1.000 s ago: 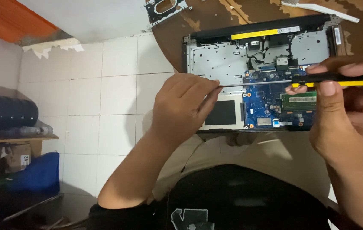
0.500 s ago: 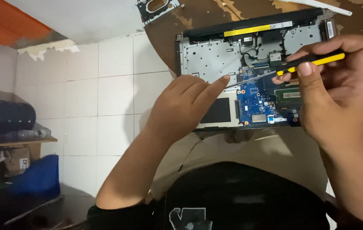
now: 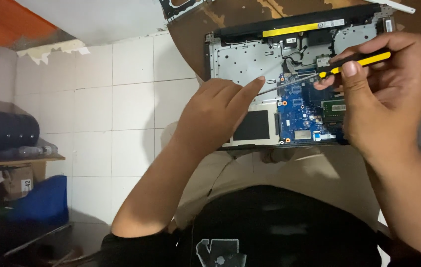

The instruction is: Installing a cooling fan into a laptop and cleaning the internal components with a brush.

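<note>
The light is soft and even, rather dim, and it seems to come from above, because the white floor tiles [image 3: 116, 109] are the brightest part while the lower left corner with the blue box [image 3: 42, 200] sinks into dark shadow. There is no strong glare; only the yellow strip [image 3: 302, 28] on the opened laptop [image 3: 242, 59] shines a little, and the left hand [image 3: 215, 116] throws a weak shadow on the grey metal under it. The picture is slightly soft, the right hand [image 3: 383, 94] close to the camera is a bit blurred, and the tile lines bend near the edges from the wide lens.
</note>
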